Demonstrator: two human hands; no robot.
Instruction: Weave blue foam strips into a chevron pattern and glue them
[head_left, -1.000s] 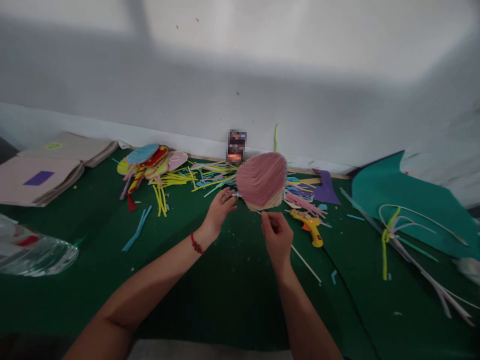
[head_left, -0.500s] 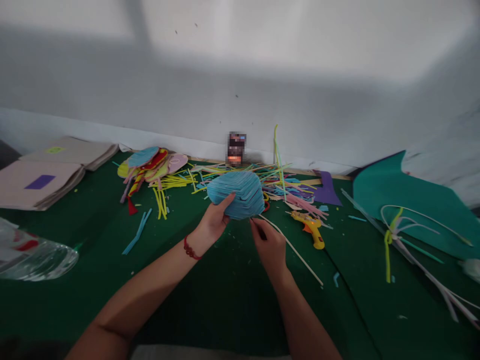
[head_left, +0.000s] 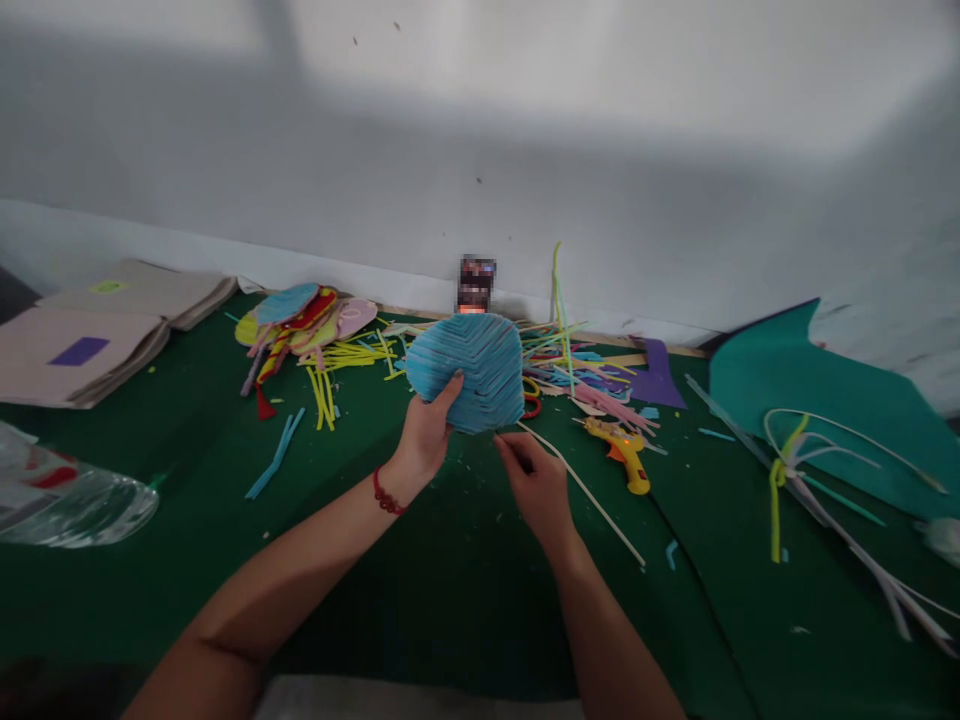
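Observation:
A round blue piece (head_left: 480, 370) with slanted ribs meeting in a V pattern is held up in front of me, its face turned toward the camera. My left hand (head_left: 429, 440) grips its lower left edge, thumb on the front and fingers behind. Just below the lower right edge is my right hand (head_left: 536, 480), its thumb and forefinger pinched together; whatever is between the tips is too small to make out. A yellow glue gun (head_left: 626, 455) lies on the green table to the right of my right hand.
Colourful strips (head_left: 577, 375) and red scissors (head_left: 531, 400) lie behind the hands. Round fans (head_left: 300, 320), booklets (head_left: 82, 350) and a plastic bottle (head_left: 75, 495) are on the left. A thin stick (head_left: 592, 500) and a teal sheet (head_left: 840, 400) are on the right.
The blue piece has tipped upright, so more of its face shows. My right hand has shifted slightly left, its fingertips still close to the lower edge.

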